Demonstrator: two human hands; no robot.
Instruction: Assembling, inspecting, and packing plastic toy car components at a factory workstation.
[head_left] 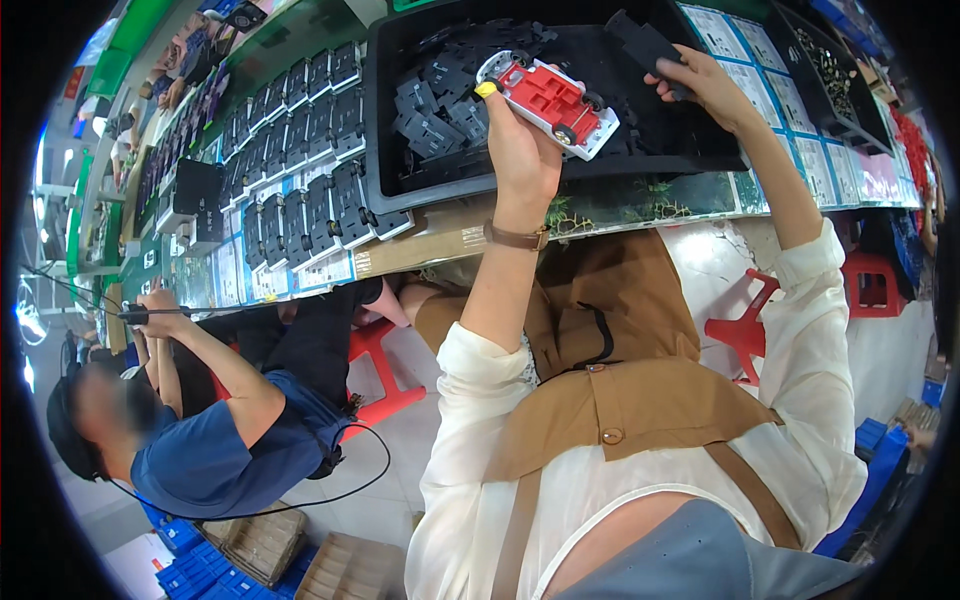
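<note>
left hand (520, 125) grips red-and-white toy car chassis (548, 103) by one end above black bin (375, 120); slip risk. right hand (700, 85) pinches black part (645, 45); loose pinch may drop it.

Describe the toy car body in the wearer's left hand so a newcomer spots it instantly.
Start at the big black plastic bin on the workbench. Over its front half, the left hand holds up a red and white plastic toy car body. It is the only brightly coloured piece; the bin's other parts are dark grey.

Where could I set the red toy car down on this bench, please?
The bare strip of bench edge just below the black bin is free. The bin is crowded with dark parts, and rows of black chassis fill the bench left of it.
</note>
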